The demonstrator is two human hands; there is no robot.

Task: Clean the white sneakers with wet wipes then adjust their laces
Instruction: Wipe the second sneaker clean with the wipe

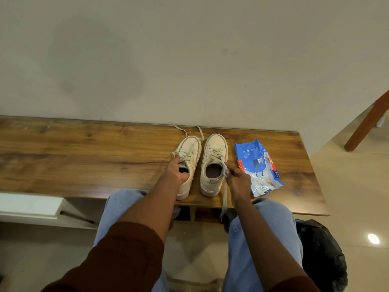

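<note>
Left hand [175, 172] is gripping the left sneaker [190, 152] at the collar. The fingers are curling down into the shoe opening, and the thumb is lying along the outer side by the eyelets. The sneaker appears to be leaning slightly toward its partner in this hold.

Right hand [237, 182] is pinching a lace [225, 197] of the right sneaker [210, 184] between thumb and fingertips, just beside the right edge of the shoe opening. Beyond the pinch, the lace is running up to the top eyelets. Below it, the free end is hanging past the near edge of the table [84, 157].

Both sneakers are standing on the table, toes pointing away from the hands toward the wall. The left sneaker's loose lace ends [181, 129] are trailing beyond its toe, on the far side from the grip. A wet wipes pack [259, 167] is lying flat just right of the right hand; contact with it cannot be determined.
</note>
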